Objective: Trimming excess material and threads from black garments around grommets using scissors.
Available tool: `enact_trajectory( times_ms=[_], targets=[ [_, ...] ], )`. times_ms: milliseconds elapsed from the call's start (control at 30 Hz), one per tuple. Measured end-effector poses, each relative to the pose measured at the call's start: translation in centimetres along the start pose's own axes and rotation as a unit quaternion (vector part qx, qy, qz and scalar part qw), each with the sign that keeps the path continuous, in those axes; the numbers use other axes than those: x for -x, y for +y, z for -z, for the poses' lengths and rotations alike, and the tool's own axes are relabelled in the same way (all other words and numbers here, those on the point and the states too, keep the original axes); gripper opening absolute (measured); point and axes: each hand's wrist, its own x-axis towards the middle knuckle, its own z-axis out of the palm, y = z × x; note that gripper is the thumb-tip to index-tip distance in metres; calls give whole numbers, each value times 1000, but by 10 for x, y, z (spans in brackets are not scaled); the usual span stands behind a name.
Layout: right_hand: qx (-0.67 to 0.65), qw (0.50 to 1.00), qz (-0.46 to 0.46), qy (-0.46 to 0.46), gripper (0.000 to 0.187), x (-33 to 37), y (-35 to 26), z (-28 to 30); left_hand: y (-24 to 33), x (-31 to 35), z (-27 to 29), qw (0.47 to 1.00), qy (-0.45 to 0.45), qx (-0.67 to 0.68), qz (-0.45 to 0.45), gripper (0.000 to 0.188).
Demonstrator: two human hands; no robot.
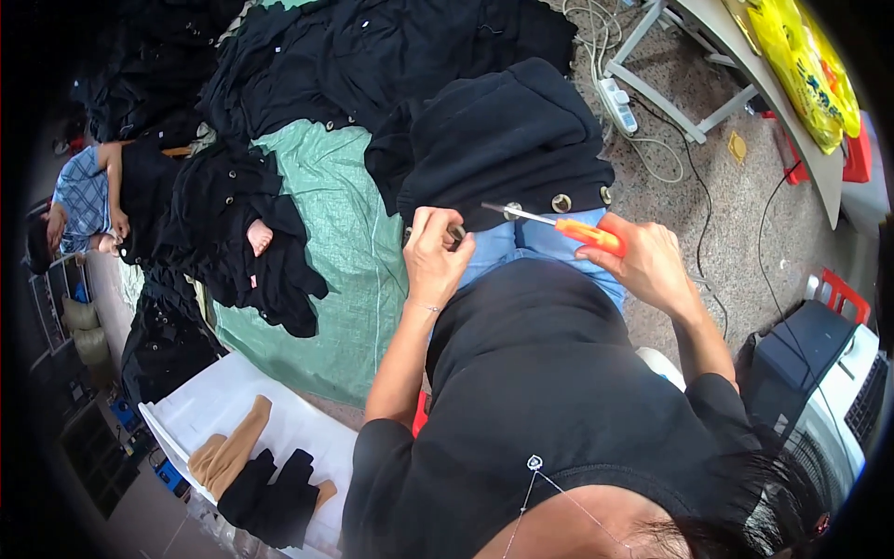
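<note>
A black garment [507,130] lies across my lap, with a row of round brown-and-pale buttons [561,203] along its near edge. Closed in a pinch, my left hand [433,253] grips a dark round button [455,233] at the left end of that edge. My right hand [644,261] is wrapped round the orange handle of a slim pointed tool [589,235]. Its narrow metal shaft points left over the button row, towards my left hand. Whether it is a pair of snips or a single blade, I cannot tell.
Heaped black garments [372,65] cover much of a green sheet [326,205] ahead. At the left sits another person in checked clothing [82,200]. A white bin [200,391] holds tan and black cloth. Cables [666,160] and a table with a yellow bag [805,74] are at the right.
</note>
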Motion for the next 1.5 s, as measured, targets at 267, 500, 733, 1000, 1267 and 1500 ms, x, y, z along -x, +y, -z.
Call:
enact_trajectory(
  times_ms=[267,500,733,1000,1267,1500],
  targets=[
    [22,996,83,-26,50,-6,2,-10,-6,7,-1,996,25,64,64,25],
    [-51,996,67,10,47,-5,-1,-9,-23,-3,27,995,86,12,-43,24],
    [-46,998,36,31,44,-3,4,-12,-37,-19,45,980,2,-134,-145,38],
    [-36,999,-5,38,43,8,14,-9,19,-17,-12,974,18,-148,-173,25],
    [-30,999,33,14,49,10,21,-18,7,-18,0,999,-26,-8,-40,26],
    [-36,998,56,11,49,3,24,-30,3,-14,-2,997,-37,-31,-64,30]
  ],
)
